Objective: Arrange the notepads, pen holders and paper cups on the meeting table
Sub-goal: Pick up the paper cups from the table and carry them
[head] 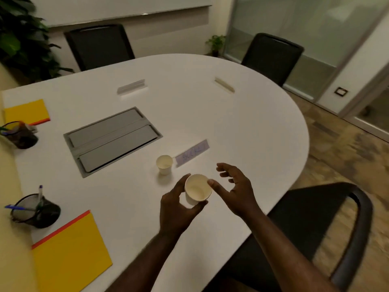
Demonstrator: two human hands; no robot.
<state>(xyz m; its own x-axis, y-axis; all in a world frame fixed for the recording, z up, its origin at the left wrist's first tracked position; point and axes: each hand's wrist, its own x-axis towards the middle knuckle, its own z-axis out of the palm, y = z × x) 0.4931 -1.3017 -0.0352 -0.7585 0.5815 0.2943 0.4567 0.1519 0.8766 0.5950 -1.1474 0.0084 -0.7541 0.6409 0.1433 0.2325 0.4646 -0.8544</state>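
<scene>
My left hand (179, 209) grips a white paper cup (197, 189) just above the white meeting table (242, 127), near its front edge. My right hand (235, 186) is spread open beside the cup, its thumb touching the rim. A second paper cup (164, 164) stands upright on the table, just beyond the held one. Two yellow notepads lie at the left: one near (71, 251), one far (26, 111). A black mesh pen holder (35, 209) with pens stands by the near pad. Another pen holder (20, 133) stands by the far pad.
A grey cable hatch (112, 139) is set into the table's middle. Name cards stand near the second cup (192, 152), at the far middle (131, 87) and far right (224, 85). Black chairs ring the table: two far (99, 46) (271, 56), one near (315, 228).
</scene>
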